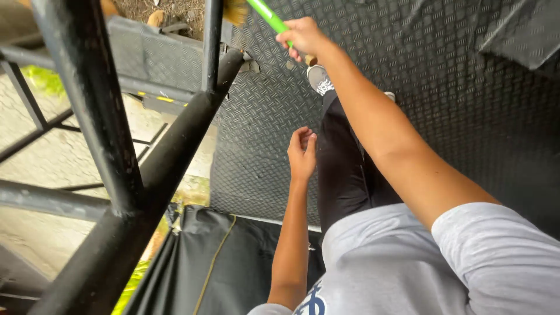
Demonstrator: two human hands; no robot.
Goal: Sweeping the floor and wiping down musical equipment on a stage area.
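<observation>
Gripping a bright green broom handle (pixel 269 16), right hand (pixel 303 38)

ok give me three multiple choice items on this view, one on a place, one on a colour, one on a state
1. Where is the railing?
A. on the person's left
B. behind the person
C. across the right edge

2. What colour is the broom handle?
A. red
B. green
C. blue

3. How is the left hand?
A. gripping the railing
B. closed round the handle
C. free, fingers curled, holding nothing

Answers:
1 A, the black bars fill the picture's left, beside the plate floor.
2 B, the stick is bright green.
3 C, only the right hand grips the handle; the left hangs by the dark trouser leg.
</observation>
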